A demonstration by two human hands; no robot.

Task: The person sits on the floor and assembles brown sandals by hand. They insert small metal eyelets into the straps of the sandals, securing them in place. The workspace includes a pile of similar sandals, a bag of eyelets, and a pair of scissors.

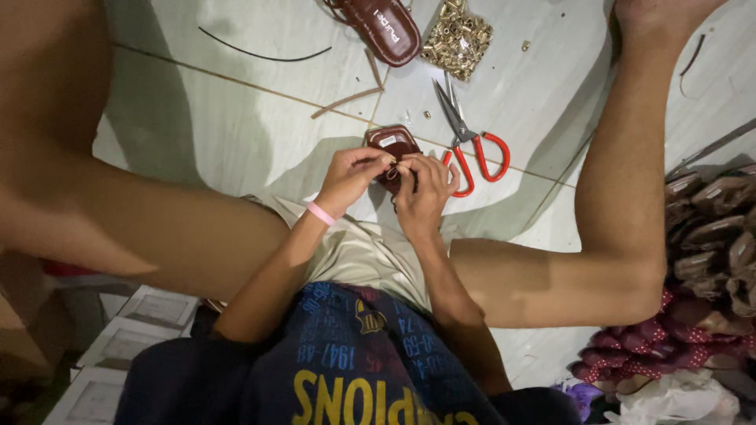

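I sit on a tiled floor with my legs spread. Between them, both hands work on a dark brown sandal (393,142) whose heel end points away from me. My left hand (352,175), with a pink band on its wrist, pinches a small strap or buckle part at the sandal's near end. My right hand (425,191) grips the sandal from the right, fingers curled over it. The part between my fingertips is too small to make out.
Red-handled scissors (470,142) lie just right of the sandal. A second brown sandal (382,27) and a clear bag of gold metal fittings (458,38) lie farther away. Stacked brown sandal parts (713,236) and crumpled cloth (638,346) sit at right. Thin strips (264,53) litter the tiles.
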